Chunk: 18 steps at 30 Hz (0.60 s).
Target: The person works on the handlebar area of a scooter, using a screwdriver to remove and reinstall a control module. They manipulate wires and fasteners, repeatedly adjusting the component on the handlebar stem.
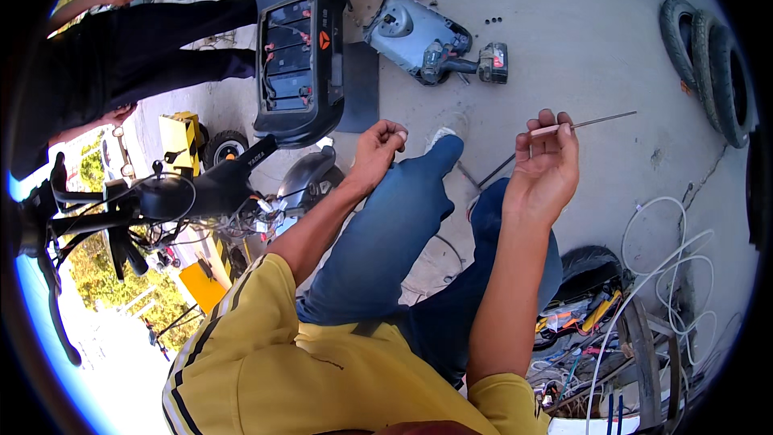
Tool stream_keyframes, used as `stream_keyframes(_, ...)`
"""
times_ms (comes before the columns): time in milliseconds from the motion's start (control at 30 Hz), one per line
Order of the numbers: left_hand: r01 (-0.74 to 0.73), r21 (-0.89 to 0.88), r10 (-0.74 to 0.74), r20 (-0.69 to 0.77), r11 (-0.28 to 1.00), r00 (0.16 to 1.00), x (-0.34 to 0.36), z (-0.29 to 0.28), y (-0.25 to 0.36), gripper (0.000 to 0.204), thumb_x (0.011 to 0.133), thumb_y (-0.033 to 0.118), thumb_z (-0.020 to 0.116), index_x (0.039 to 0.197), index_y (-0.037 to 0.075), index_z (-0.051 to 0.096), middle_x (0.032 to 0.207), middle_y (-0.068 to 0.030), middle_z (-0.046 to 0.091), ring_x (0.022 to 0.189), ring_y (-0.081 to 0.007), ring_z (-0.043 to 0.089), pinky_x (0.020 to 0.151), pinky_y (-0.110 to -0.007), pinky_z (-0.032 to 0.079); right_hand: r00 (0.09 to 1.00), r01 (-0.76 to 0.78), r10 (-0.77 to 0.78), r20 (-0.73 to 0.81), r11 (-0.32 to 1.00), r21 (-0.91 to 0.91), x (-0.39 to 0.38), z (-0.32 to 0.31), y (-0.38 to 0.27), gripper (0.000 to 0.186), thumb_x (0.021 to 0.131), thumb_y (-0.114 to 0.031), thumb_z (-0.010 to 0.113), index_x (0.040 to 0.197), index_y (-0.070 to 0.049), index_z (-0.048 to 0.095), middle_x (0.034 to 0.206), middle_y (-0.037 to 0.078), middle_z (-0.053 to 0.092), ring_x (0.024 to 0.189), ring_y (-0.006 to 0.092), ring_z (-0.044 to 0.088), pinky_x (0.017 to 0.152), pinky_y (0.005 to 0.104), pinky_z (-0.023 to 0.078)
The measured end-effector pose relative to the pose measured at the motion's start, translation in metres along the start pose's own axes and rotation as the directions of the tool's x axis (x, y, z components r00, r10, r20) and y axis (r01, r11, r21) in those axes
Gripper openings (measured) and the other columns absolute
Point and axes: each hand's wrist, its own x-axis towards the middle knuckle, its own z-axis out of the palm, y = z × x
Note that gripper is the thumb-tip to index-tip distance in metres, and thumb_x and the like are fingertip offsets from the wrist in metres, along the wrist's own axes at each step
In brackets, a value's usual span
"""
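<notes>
In my right hand (547, 161), raised palm up over the concrete, is a thin screwdriver (605, 118) with a pale pinkish handle. Its shaft points to the right. My left hand (377, 151) is closed above my left knee, its fingertips pressed together; whether anything small is between them I cannot make out. Just ahead of that hand is the black body of an electric scooter (302, 125), with its battery bay uncovered and several batteries (288, 56) with red-capped terminals inside.
A cordless drill (459, 64) rests against a grey scooter panel (394, 24). Old tyres (700, 64) lean together at the right. A tool-filled container (576, 318) and looped white cable (684, 262) are near my right arm. Another person in dark trousers (177, 36) stands left, above handlebars (88, 217).
</notes>
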Motion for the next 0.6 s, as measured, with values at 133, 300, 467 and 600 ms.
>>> stream_keyframes(133,-0.357,0.461,0.351,0.103,0.812,0.931,0.118,0.022,0.017,0.027,0.105,0.023,0.060,0.112,-0.001,0.070,0.088,-0.0101,0.070,0.083,-0.0220,0.066,0.078,-0.038,0.052,0.999,-0.052,0.051,0.004,0.998,0.024,-0.008,-0.014,-0.004,0.035,0.104,-0.024,0.058,0.131,-0.003,0.057,0.109,0.014,0.071,0.098,0.0206,0.066,0.086,0.0336,0.050)
stream_keyframes(300,-0.637,0.689,0.635,0.328,0.345,0.699,0.304,0.073,0.045,0.032,0.107,0.025,0.053,0.117,0.000,0.071,0.116,-0.0240,0.072,0.110,-0.0445,0.066,0.098,-0.050,0.051,0.997,-0.077,0.076,0.015,0.992,0.096,-0.020,-0.025,-0.012,0.033,0.105,-0.021,0.055,0.130,0.000,0.054,0.097,0.016,0.067,0.089,0.0222,0.063,0.078,0.0346,0.049)
stream_keyframes(467,-0.514,0.747,0.339,0.396,0.421,0.853,0.405,0.111,0.042,0.038,0.107,0.027,0.047,0.123,0.003,0.071,0.124,-0.0265,0.071,0.121,-0.0465,0.065,0.104,-0.053,0.050,0.983,-0.161,0.169,-0.066,0.982,0.102,-0.036,-0.030,-0.022,0.033,0.104,-0.022,0.056,0.128,0.000,0.052,0.089,0.014,0.063,0.083,0.0221,0.059,0.075,0.0351,0.047)
stream_keyframes(600,-0.352,0.891,0.177,0.312,0.286,0.934,0.441,0.126,0.020,0.034,0.103,0.027,0.057,0.123,0.005,0.074,0.123,-0.0241,0.073,0.120,-0.0456,0.067,0.103,-0.054,0.052,0.981,-0.150,0.156,-0.116,0.987,0.056,-0.040,-0.037,-0.025,0.031,0.108,-0.027,0.056,0.129,-0.005,0.052,0.087,0.006,0.062,0.084,0.0172,0.059,0.076,0.0344,0.046)
